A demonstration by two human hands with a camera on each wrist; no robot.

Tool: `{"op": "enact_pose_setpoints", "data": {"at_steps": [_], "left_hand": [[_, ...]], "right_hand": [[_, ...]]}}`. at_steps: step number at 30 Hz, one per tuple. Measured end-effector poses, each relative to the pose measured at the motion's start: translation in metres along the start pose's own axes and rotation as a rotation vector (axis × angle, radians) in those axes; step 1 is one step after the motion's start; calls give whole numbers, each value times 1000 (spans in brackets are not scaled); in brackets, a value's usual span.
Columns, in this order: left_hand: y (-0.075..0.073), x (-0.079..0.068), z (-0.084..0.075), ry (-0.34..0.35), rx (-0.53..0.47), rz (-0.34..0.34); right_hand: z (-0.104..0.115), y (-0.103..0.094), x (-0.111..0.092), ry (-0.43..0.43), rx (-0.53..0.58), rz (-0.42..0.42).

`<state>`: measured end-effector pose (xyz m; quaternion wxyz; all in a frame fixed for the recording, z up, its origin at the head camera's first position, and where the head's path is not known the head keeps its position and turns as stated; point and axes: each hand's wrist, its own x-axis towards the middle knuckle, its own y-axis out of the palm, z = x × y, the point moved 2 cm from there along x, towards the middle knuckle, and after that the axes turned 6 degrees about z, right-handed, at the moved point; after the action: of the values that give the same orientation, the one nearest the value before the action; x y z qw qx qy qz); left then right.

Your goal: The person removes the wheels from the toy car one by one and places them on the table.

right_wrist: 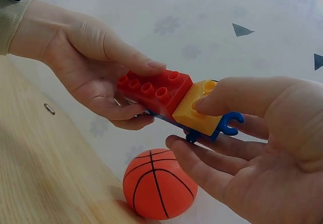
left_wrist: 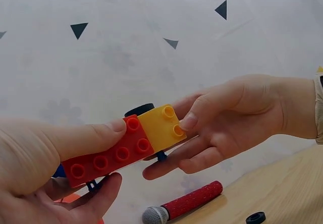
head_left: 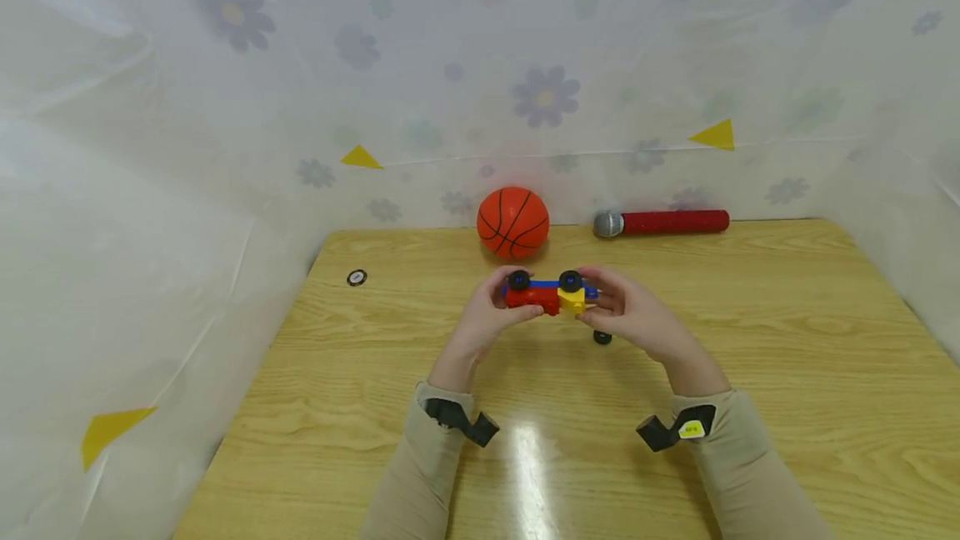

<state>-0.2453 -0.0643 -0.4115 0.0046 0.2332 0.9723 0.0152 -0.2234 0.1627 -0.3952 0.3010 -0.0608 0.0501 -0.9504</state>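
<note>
A toy block car (head_left: 551,297) is held between both hands over the table. It has a blue base, a red studded block (left_wrist: 112,152) and a yellow block (left_wrist: 160,128). My left hand (head_left: 480,317) grips the red end, thumb on top and fingers beneath. At the yellow end, my right hand (head_left: 641,322) pinches with the thumb over the block and fingers under the base, beside a blue hook (right_wrist: 232,123). Black wheels show on the far side in the head view; bare axle stubs stick out opposite in the left wrist view. A loose black wheel (head_left: 602,337) lies near the right hand.
An orange toy basketball (head_left: 513,223) sits at the table's back edge. Right of it lies a red microphone (head_left: 667,222) with a grey head. A small black disc with a pale centre (head_left: 357,277) is at the left. Flower-patterned sheeting (head_left: 450,57) encloses the table.
</note>
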Motion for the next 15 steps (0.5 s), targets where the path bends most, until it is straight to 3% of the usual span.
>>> {"op": "enact_pose_setpoints", "data": {"at_steps": [9,15], "left_hand": [[-1,0,0,-8,-4,-6],[-1,-1,0,9,-34,6]], "right_hand": [[-2,1,0,56,-143,-45],[-5,2,3,49,-142,-62]]}}
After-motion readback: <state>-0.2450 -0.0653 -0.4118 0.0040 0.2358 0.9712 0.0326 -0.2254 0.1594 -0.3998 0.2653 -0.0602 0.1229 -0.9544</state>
